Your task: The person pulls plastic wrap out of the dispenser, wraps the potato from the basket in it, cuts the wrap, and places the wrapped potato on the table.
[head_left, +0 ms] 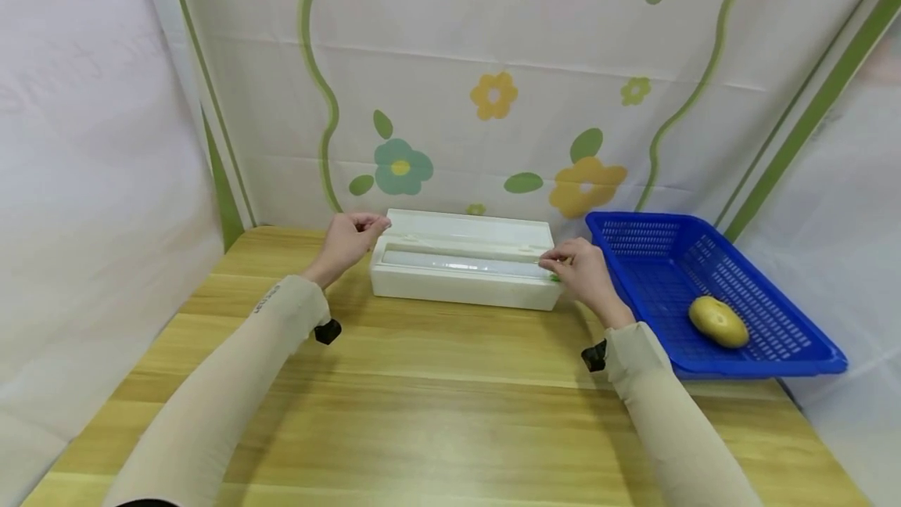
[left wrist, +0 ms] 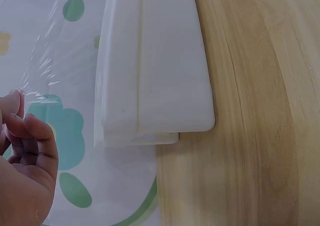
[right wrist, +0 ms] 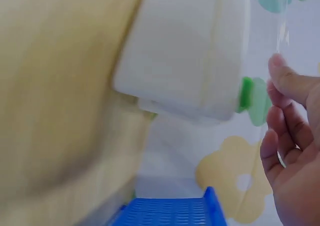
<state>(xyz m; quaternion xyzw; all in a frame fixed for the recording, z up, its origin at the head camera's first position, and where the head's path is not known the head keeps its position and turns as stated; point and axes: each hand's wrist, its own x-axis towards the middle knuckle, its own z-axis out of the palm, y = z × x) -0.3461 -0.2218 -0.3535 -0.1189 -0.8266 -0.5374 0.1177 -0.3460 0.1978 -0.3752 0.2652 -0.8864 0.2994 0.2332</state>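
A long white cling film dispenser box [head_left: 464, 288] stands on the table with its lid [head_left: 468, 227] raised at the back. Inside lies a roll of clear cling film [head_left: 464, 263]. My left hand [head_left: 349, 241] pinches one corner of the film [left wrist: 42, 89] between thumb and forefinger, beyond the box's left end. Creases fan out from that grip in the left wrist view. At the right end, my right hand [head_left: 580, 272] pinches the film's other corner, close to a green part [right wrist: 245, 94] of the dispenser. The film between the hands is hard to make out in the head view.
A blue plastic basket [head_left: 640, 280] stands to the right of the box, with a potato [head_left: 718, 321] in it. The wooden table [head_left: 422, 413] extends in front of the box. A flowered cloth [head_left: 436, 84] hangs close behind.
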